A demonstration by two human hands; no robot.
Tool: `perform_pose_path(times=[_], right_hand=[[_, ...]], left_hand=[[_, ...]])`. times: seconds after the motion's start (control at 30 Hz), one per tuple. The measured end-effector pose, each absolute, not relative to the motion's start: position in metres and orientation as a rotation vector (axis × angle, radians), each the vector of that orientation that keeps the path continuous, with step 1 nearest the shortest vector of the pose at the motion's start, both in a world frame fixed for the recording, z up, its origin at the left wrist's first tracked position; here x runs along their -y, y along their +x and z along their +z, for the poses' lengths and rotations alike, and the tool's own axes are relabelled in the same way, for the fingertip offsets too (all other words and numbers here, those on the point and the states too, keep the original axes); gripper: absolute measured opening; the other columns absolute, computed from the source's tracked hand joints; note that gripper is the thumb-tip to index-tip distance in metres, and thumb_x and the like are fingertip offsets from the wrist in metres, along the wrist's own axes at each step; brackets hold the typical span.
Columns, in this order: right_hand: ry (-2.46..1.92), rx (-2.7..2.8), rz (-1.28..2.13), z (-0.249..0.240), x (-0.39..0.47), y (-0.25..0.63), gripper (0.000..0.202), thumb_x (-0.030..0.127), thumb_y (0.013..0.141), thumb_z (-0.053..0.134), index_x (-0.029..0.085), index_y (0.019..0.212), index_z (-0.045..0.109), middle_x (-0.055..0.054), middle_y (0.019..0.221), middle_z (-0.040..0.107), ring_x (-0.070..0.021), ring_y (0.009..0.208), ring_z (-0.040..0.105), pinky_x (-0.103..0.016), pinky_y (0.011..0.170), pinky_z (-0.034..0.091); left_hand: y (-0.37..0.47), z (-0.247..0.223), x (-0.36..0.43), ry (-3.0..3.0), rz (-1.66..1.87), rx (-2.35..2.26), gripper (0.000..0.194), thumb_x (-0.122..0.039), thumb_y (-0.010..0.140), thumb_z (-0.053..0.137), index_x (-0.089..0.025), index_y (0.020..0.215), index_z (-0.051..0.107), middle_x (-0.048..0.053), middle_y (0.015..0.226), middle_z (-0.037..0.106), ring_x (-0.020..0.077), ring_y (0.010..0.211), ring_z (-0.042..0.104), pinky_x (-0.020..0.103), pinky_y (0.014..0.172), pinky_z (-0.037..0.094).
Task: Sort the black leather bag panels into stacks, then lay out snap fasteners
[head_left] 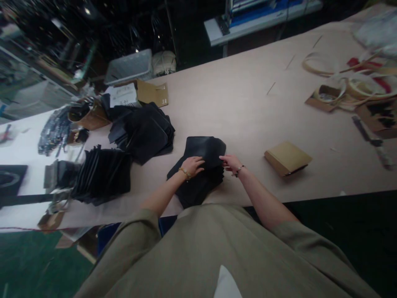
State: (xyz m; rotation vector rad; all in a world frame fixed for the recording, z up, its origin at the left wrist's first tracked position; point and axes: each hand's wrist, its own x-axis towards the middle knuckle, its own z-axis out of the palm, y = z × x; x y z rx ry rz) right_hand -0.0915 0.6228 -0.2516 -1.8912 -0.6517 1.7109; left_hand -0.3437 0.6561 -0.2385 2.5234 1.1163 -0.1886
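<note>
In front of me on the table lies a pile of flat black leather-like pieces (198, 186). The top black piece (204, 147) has rounded corners and sits toward the far side of the pile. My left hand (192, 166) rests on it, palm down, with its fingers stretched out. At the right edge of the same piece, my right hand (231, 162) pinches the border between thumb and fingers. The undersides of the fingers are hidden.
Left of the pile are a heap of black pieces (145, 130) and a neat black stack (104, 176). An open cardboard box (152, 93) stands behind them. To the right are a small cardboard box (288, 158) and cream-coloured strip coils (361, 85).
</note>
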Motion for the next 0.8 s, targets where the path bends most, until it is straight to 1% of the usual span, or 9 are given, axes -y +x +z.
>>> perform_pose_path(times=[0.03,0.1,0.2,0.3,0.37,0.5,0.63,0.7,0.8], right_hand=[[-1.864,0.626,1.728,-0.248,-0.626,-0.093,0.023,0.034,0.082,0.069,0.016,0.089,0.056,-0.004,0.074,0.062,-0.0099,0.062,0.055,-0.018,0.053,0.037],[-1.819,0.574,1.759,-0.243,-0.629,-0.094,0.02,0.031,0.084,0.067,0.017,0.09,0.054,-0.002,0.075,0.061,-0.0085,0.06,0.053,-0.018,0.052,0.035],[-1.757,0.489,1.816,-0.238,-0.625,-0.097,0.013,0.028,0.089,0.06,0.018,0.091,0.051,0.0,0.081,0.059,-0.007,0.059,0.051,-0.018,0.051,0.034],[-1.678,0.414,1.843,-0.238,-0.618,-0.098,0.011,0.029,0.092,0.055,0.019,0.092,0.049,0.0,0.09,0.058,-0.0077,0.066,0.053,-0.019,0.054,0.04],[-1.631,0.371,1.832,-0.239,-0.615,-0.099,0.011,0.032,0.094,0.053,0.021,0.094,0.049,0.0,0.096,0.058,-0.0088,0.073,0.055,-0.021,0.06,0.046],[-1.599,0.278,1.815,-0.248,-0.61,-0.095,0.021,0.041,0.098,0.043,0.022,0.099,0.052,-0.003,0.098,0.057,-0.0115,0.076,0.056,-0.027,0.065,0.053],[-1.613,0.235,1.808,-0.256,-0.607,-0.093,0.022,0.041,0.098,0.045,0.021,0.101,0.054,-0.004,0.097,0.058,-0.012,0.075,0.055,-0.026,0.063,0.053],[-1.619,0.228,1.81,-0.256,-0.607,-0.094,0.023,0.041,0.098,0.046,0.02,0.102,0.056,-0.005,0.1,0.06,-0.0126,0.076,0.055,-0.025,0.061,0.052],[-1.61,0.231,1.813,-0.251,-0.612,-0.095,0.025,0.041,0.097,0.047,0.019,0.103,0.058,-0.007,0.107,0.063,-0.0123,0.076,0.056,-0.022,0.058,0.05]], left_hand=[[-0.336,-0.249,-0.647,2.452,-0.16,-1.194,0.038,-0.04,0.1,0.045,-0.023,0.129,0.063,0.005,0.139,0.058,0.0189,0.128,0.052,0.034,0.111,0.039],[-0.329,-0.262,-0.638,2.356,-0.102,-1.283,0.038,-0.035,0.103,0.037,-0.024,0.125,0.065,0.003,0.132,0.063,0.0153,0.122,0.057,0.029,0.108,0.042],[-0.328,-0.267,-0.636,2.42,-0.042,-1.154,0.045,-0.045,0.097,0.05,-0.023,0.136,0.057,0.004,0.136,0.06,0.018,0.125,0.054,0.032,0.109,0.041],[-0.323,-0.268,-0.632,2.429,-0.066,-1.217,0.035,-0.041,0.098,0.049,-0.024,0.126,0.063,0.004,0.131,0.063,0.0181,0.124,0.055,0.032,0.108,0.041],[-0.315,-0.269,-0.628,2.371,-0.088,-1.377,0.034,-0.034,0.102,0.038,-0.024,0.123,0.063,0.006,0.121,0.067,0.0183,0.115,0.06,0.032,0.101,0.045],[-0.298,-0.267,-0.624,2.189,-0.137,-1.698,0.04,-0.029,0.103,0.026,-0.023,0.132,0.053,0.009,0.101,0.069,0.0223,0.089,0.066,0.037,0.078,0.053],[-0.295,-0.265,-0.626,2.278,-0.151,-1.624,0.035,-0.019,0.099,0.034,-0.029,0.114,0.063,0.004,0.124,0.062,0.0203,0.107,0.059,0.032,0.076,0.052],[-0.297,-0.264,-0.626,2.346,-0.171,-1.546,0.032,-0.022,0.098,0.038,-0.031,0.107,0.067,0.0,0.136,0.056,0.0201,0.116,0.053,0.032,0.078,0.053],[-0.3,-0.265,-0.624,2.424,-0.148,-1.448,0.03,-0.037,0.097,0.046,-0.034,0.12,0.064,-0.001,0.148,0.047,0.0234,0.125,0.046,0.038,0.081,0.055]])
